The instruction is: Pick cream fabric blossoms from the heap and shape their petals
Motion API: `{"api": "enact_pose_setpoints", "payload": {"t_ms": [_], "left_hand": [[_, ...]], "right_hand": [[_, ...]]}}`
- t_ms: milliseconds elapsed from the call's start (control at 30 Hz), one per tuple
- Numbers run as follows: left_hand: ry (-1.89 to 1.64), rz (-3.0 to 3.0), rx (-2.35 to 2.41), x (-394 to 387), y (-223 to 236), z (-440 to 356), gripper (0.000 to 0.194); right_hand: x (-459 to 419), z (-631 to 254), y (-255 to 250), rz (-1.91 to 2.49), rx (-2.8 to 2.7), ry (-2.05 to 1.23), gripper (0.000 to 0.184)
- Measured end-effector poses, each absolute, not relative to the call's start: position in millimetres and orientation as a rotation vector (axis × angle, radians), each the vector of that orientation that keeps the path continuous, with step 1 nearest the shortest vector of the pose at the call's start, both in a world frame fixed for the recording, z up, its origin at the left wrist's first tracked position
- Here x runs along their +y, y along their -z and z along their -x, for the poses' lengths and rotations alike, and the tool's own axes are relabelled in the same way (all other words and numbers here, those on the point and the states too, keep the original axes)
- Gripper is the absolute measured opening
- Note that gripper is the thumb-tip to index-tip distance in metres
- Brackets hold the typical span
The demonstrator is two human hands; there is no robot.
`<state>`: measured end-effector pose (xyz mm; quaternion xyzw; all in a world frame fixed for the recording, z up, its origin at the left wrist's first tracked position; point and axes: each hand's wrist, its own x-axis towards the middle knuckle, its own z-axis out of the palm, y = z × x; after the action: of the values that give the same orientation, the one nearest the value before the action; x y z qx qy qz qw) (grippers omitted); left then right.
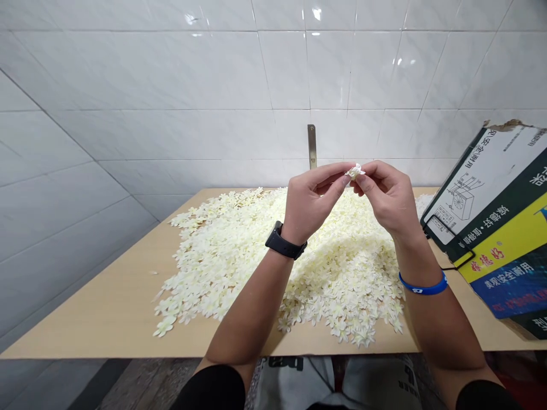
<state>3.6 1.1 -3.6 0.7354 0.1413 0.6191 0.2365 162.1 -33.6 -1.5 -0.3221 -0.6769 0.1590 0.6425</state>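
Note:
Both my hands are raised above a large heap of cream-white fabric flowers [239,250] spread over a light wooden table [106,307]. My left hand [311,199], with a black watch on the wrist, and my right hand [387,196], with a blue wristband, meet at the fingertips. Together they pinch one small white flower [354,171] between thumbs and forefingers. The other fingers of both hands are curled in.
A printed cardboard box [496,228] leans at the table's right edge. White tiled walls stand behind and to the left. A metal bracket [312,146] is fixed on the back wall. A light bag [325,381] sits below the table's front edge by my lap.

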Motion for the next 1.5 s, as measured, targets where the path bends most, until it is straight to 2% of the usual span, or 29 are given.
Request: {"api": "enact_pose_setpoints", "payload": {"t_ms": [100,300,567,633,800,900,1167,1500], "left_hand": [[-1.680,-2.024,0.393,2.3,3.9,-3.2,0.019],[-1.680,-2.019,0.407,4.9,6.0,-4.6,0.022],[-1.793,-1.928,0.520,13.3,2.8,3.7,0.020],[-1.768,-1.941,0.537,16.5,3.3,5.3,0.020],[-1.702,-2.003,0.526,16.3,7.2,0.8,0.020],[-1.691,-2.008,0.484,12.4,9.6,-4.8,0.019],[-1.797,-2.054,0.464,9.1,11.6,-8.7,0.018],[-1.836,-2.244,0.419,14.8,12.2,-5.4,0.021]], "right_hand": [[-32.0,-164.0,1.8,0.746,-1.549,-0.358,0.031],[-34.6,-164.7,-1.1,0.847,-1.544,-0.276,0.017],[-26.2,-183.6,6.2,1.566,-1.832,-0.028,0.024],[-24.0,-186.4,7.5,1.632,-1.815,0.045,0.024],[-28.8,-172.4,2.8,1.098,-1.661,-0.221,0.016],[-29.8,-161.9,3.2,0.926,-1.553,-0.250,0.010],[-30.0,-158.0,6.1,0.825,-1.420,-0.240,0.007],[-25.5,-158.6,6.5,0.845,-1.371,-0.244,0.018]]}}
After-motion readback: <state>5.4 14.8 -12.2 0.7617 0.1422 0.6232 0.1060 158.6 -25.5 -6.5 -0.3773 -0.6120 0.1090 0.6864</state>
